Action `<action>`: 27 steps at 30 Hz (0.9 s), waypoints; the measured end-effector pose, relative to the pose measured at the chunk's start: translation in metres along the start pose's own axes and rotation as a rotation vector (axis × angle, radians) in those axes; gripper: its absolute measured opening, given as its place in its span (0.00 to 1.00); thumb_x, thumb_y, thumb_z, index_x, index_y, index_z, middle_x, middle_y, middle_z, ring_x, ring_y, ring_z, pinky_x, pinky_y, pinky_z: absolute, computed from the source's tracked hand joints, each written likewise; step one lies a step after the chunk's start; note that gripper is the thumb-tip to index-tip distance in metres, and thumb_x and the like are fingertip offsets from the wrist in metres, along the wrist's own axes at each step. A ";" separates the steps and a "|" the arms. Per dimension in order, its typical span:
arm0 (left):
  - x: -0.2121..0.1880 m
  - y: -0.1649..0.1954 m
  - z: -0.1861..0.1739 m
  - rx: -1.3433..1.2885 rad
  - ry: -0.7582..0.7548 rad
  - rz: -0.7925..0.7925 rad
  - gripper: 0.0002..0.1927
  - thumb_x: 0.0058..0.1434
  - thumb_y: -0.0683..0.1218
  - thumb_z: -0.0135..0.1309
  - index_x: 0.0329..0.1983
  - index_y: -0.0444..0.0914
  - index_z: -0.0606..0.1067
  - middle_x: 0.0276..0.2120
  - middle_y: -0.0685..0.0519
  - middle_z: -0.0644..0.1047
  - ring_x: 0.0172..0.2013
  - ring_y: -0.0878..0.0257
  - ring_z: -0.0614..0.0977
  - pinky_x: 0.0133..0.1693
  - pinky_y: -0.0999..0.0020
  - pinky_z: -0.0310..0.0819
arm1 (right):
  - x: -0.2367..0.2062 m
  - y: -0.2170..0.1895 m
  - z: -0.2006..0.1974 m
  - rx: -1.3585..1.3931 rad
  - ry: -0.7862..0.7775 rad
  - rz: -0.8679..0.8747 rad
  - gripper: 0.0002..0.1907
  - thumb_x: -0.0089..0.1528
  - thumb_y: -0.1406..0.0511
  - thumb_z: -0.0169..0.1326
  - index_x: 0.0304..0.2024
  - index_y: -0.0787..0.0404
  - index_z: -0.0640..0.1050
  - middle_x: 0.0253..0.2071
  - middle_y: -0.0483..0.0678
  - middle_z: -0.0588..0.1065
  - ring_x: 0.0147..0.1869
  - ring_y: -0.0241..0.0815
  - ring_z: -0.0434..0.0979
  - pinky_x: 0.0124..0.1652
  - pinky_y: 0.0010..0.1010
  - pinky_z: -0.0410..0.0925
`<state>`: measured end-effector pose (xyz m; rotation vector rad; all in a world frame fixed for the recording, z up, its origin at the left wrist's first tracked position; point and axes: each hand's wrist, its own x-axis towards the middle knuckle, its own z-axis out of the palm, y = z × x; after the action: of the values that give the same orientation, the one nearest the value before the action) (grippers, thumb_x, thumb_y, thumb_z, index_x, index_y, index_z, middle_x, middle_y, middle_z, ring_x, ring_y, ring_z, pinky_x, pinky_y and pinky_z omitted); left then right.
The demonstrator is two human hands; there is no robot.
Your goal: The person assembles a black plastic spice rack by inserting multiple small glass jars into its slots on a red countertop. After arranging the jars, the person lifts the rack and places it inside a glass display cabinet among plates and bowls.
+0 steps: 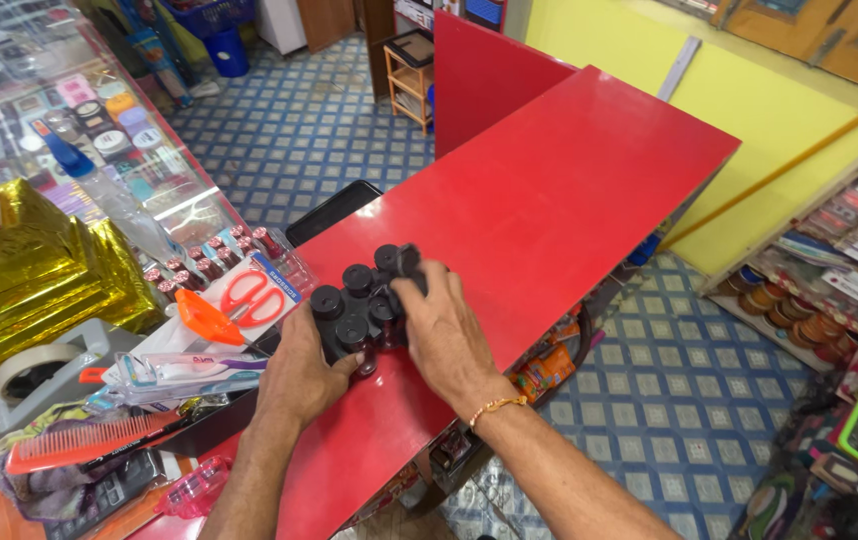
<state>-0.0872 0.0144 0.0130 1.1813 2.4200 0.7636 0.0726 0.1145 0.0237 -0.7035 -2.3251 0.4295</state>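
At the far left, crumpled gold foil (29,285) is seen beside a tape dispenser (24,375), and a red comb (89,440) is laid below them near the frame's lower edge. Further right, a packaged pair of red-handled scissors (254,295) is set on the clutter at the counter's edge, with an orange-handled cutter (204,320) just beside it and a packaged toothbrush (189,368) beneath. A cluster of small black-capped bottles (354,305) is held upon the red counter top (549,190), near its left edge. The left hand (299,375) is closed around the near left side of the cluster, with the thumb pressed against the caps at the front. The right hand (444,335) is laid over the cluster's right side, its fingers curled over the far bottles, so that the cluster is enclosed between the two hands and touched by both. A gold bracelet (494,405) is worn at the right wrist. To the right, below the counter, blue patterned floor tiles (689,390) are seen, and shelves of packaged goods (849,260) are ranged along the yellow wall.
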 end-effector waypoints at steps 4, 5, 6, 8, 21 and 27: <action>0.001 0.000 0.001 -0.026 0.006 0.076 0.53 0.43 0.48 0.74 0.70 0.39 0.57 0.62 0.40 0.68 0.63 0.45 0.71 0.61 0.55 0.67 | -0.001 0.007 -0.013 0.139 -0.145 -0.211 0.20 0.55 0.78 0.53 0.49 0.62 0.77 0.57 0.55 0.70 0.60 0.59 0.71 0.54 0.44 0.71; 0.001 -0.004 0.003 -0.041 0.006 0.084 0.53 0.43 0.48 0.74 0.69 0.39 0.58 0.61 0.40 0.69 0.62 0.46 0.72 0.61 0.56 0.67 | -0.003 0.010 -0.015 0.117 -0.087 -0.184 0.22 0.53 0.78 0.53 0.49 0.62 0.77 0.57 0.55 0.70 0.59 0.60 0.71 0.55 0.45 0.71; 0.001 -0.009 0.005 -0.058 0.005 0.091 0.52 0.42 0.48 0.74 0.69 0.39 0.58 0.61 0.41 0.69 0.62 0.47 0.73 0.60 0.56 0.68 | -0.004 0.012 -0.015 0.096 -0.030 -0.158 0.23 0.51 0.79 0.53 0.50 0.63 0.77 0.56 0.55 0.70 0.58 0.60 0.71 0.56 0.45 0.70; -0.003 -0.023 0.007 -0.078 0.032 0.127 0.52 0.42 0.48 0.74 0.68 0.37 0.59 0.60 0.40 0.70 0.61 0.47 0.74 0.60 0.56 0.68 | -0.008 0.012 -0.012 0.066 -0.010 -0.097 0.25 0.49 0.79 0.54 0.51 0.64 0.77 0.55 0.56 0.70 0.57 0.61 0.70 0.55 0.45 0.70; -0.004 -0.026 -0.006 -0.097 0.056 0.097 0.53 0.39 0.48 0.75 0.68 0.39 0.60 0.61 0.42 0.70 0.62 0.47 0.72 0.61 0.57 0.67 | 0.002 -0.021 -0.010 0.018 -0.067 -0.102 0.20 0.49 0.76 0.58 0.45 0.63 0.78 0.50 0.54 0.71 0.54 0.59 0.70 0.53 0.45 0.69; -0.011 -0.025 -0.024 -0.091 0.035 0.060 0.53 0.41 0.48 0.74 0.69 0.41 0.59 0.62 0.45 0.70 0.62 0.48 0.73 0.59 0.56 0.69 | -0.002 -0.045 -0.003 0.056 -0.130 -0.282 0.23 0.51 0.76 0.57 0.50 0.65 0.78 0.53 0.56 0.71 0.58 0.60 0.69 0.54 0.44 0.69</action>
<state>-0.1089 -0.0150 0.0179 1.2199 2.3597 0.9103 0.0596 0.0781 0.0464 -0.3215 -2.4765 0.4200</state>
